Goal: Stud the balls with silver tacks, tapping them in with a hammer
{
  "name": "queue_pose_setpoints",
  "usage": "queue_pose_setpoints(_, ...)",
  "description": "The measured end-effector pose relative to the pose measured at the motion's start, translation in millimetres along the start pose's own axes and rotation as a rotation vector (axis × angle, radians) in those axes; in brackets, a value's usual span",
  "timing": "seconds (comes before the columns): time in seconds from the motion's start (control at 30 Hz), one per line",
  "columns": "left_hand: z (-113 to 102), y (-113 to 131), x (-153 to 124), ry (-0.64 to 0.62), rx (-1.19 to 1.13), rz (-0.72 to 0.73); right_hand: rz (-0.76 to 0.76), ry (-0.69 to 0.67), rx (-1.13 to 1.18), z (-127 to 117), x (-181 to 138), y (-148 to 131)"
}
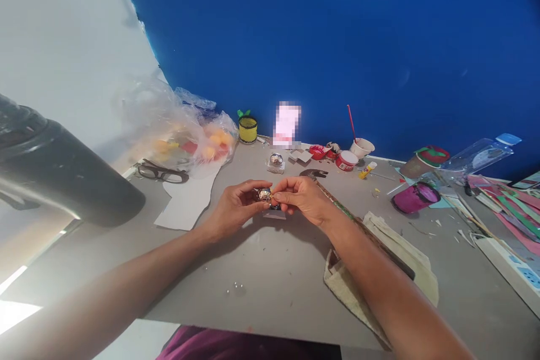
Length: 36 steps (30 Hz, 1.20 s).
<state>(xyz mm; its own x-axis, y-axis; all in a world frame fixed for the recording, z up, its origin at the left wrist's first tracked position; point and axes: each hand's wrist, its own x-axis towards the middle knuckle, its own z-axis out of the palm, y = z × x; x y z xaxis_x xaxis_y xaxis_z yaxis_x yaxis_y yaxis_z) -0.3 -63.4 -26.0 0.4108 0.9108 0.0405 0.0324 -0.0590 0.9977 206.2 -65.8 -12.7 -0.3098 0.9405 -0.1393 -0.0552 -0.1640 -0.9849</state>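
Above the middle of the table, my left hand grips a small, shiny, silvery rounded piece between thumb and fingers. My right hand meets it from the right, thumb and fingers pinched at its edge. A speck of yellow shows at those fingertips, too small to name. Just below and partly behind my fingers is a small pale block. Farther back, a similar shiny dome rests on a small pale base. A hammer lies beneath and beyond my right forearm, its handle partly over a cream cloth.
Eyeglasses and white paper lie left, near a plastic bag and a large dark cylinder. Behind stand a yellow pot and white cup. Right are a purple pot, plastic bottle and power strip.
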Motion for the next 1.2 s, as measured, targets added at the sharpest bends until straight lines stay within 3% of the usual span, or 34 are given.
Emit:
queue_pose_setpoints(0.37, 1, 1, -7, 0.079, 0.221, 0.190, -0.027, 0.016, -0.032, 7, 0, -3)
queue_pose_setpoints(0.53, 2, 0, -6, 0.058, 0.152, 0.137, -0.028, 0.025, -0.078, 7, -1, -2)
queue_pose_setpoints(0.77, 4, 5, -2, 0.007, -0.007, -0.070, -0.026, -0.011, -0.164, -3, -5, -12)
queue_pose_setpoints(0.87, 2, 5, 0, 0.006, -0.068, -0.097, -0.021, 0.167, -0.453, -20, -8, -24)
queue_pose_setpoints(0.93, 0, 3, 1, -0.002, -0.127, -0.100, 0.018, 0.344, -0.879, -35, -10, -31)
queue_pose_setpoints(1.0, -2, -1, 2, -0.010, -0.180, -0.105, 0.171, 0.448, -1.318, -51, -10, -34)
queue_pose_setpoints(1.1, -4, -6, 3, -0.005, -0.195, -0.122, 0.438, 0.344, -1.579, -69, -8, -30)
queue_pose_setpoints(1.2, -6, -9, 5, 0.025, -0.181, -0.124, 0.493, 0.265, -1.562, -80, -5, -22)
